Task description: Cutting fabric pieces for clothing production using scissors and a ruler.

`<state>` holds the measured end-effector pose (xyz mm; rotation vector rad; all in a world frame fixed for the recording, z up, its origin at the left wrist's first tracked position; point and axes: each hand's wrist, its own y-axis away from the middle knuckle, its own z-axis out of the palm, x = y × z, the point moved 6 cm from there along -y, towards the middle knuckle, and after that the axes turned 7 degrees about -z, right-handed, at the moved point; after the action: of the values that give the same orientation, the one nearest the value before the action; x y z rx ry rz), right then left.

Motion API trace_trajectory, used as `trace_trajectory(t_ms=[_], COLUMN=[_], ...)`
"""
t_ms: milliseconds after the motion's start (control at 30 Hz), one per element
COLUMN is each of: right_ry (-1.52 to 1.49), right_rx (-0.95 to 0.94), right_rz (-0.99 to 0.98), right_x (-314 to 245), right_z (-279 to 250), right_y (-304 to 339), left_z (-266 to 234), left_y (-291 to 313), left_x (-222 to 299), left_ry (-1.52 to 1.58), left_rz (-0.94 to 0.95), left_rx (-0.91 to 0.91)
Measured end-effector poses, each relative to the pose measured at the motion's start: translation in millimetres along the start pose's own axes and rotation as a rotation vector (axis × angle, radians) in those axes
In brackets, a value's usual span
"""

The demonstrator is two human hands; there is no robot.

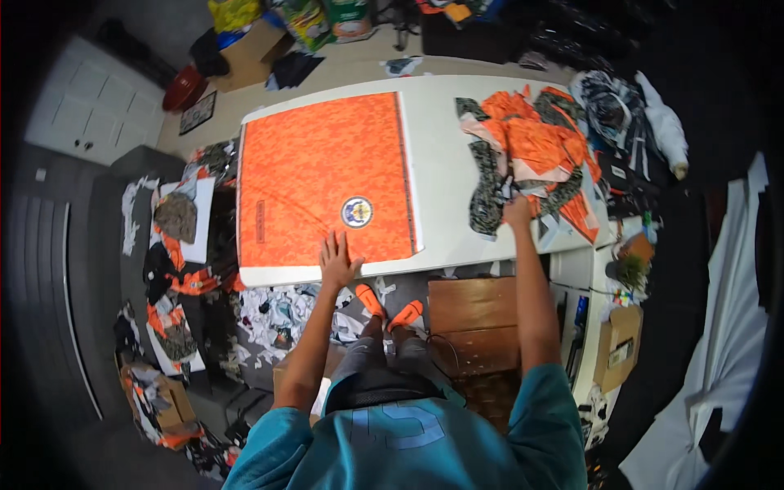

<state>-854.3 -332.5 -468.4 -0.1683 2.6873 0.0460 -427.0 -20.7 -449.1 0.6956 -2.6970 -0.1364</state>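
A large orange fabric panel (pixel 318 171) with a mottled pattern, a dark edge strip and a round emblem (pixel 357 212) lies flat on the white table. My left hand (pixel 336 261) rests on its near edge, fingers spread, below the emblem. To the right, a heap of orange and dark camouflage fabric pieces (pixel 539 139) is piled on the table. My right hand (pixel 518 212) is closed at the near side of this heap, beside a dark camouflage piece (pixel 484 192). A small dark and grey object (pixel 507 189) shows at its fingertips; its kind is unclear.
White table (pixel 441 163) spans the middle. Fabric scraps (pixel 278 314) litter the floor under its near edge, beside a brown wooden board (pixel 474 314). Cut pieces (pixel 175 216) are stacked at the left. Cardboard boxes (pixel 249 59) stand at the back left and a carton (pixel 618 347) at the right.
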Motion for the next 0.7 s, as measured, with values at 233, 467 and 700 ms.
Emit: trace_trajectory(t_ms=[233,467,700], right_ry=[0.046,-0.427,-1.293], right_rx=[-0.042,-0.313,-0.268], right_rz=[-0.028,0.128,0.184], right_x=[-35.7,17.2,-59.7], right_z=[-3.8,11.0,-44.3], right_y=[-10.8,-2.0,153.3], left_z=[-12.6,-5.8,4.0], left_y=[7.9,14.4,1.3], left_x=[3.3,90.3,138.8], left_ry=[-0.16,-0.004,0.008], left_rz=[-0.069,0.245,0.292], left_rx=[0.124,0.014,-0.058])
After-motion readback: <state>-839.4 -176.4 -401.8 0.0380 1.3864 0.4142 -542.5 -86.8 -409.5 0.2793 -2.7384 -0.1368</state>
